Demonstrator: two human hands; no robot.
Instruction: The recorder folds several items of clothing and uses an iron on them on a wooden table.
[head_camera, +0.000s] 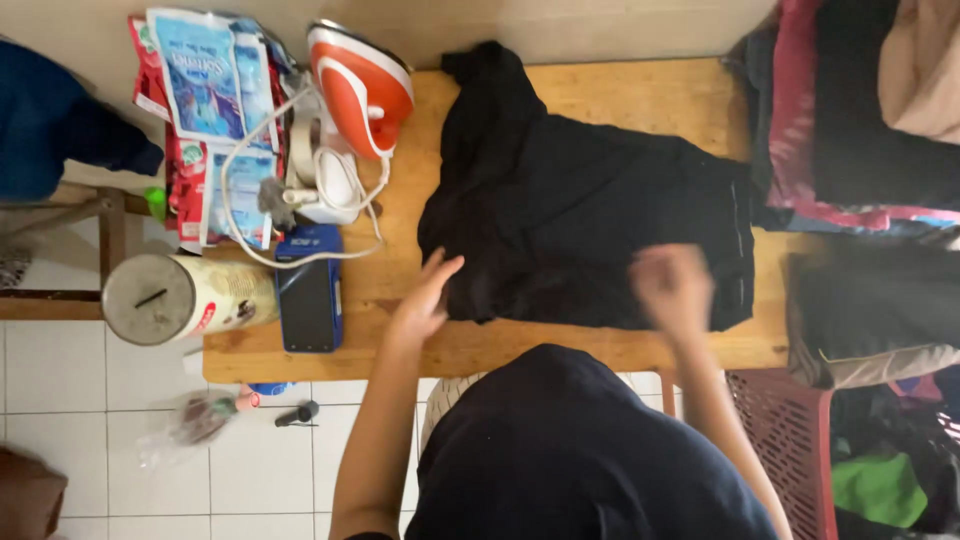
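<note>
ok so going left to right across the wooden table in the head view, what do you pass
Round tin can lying on its side → dark blue phone → left hand → black garment spread flat → blurred right hand → pile of folded clothes at the right end.

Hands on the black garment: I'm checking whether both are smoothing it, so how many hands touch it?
2. The left hand rests at the black garment's lower left edge; the right hand, blurred, lies on its lower right part. No other hands show.
</note>
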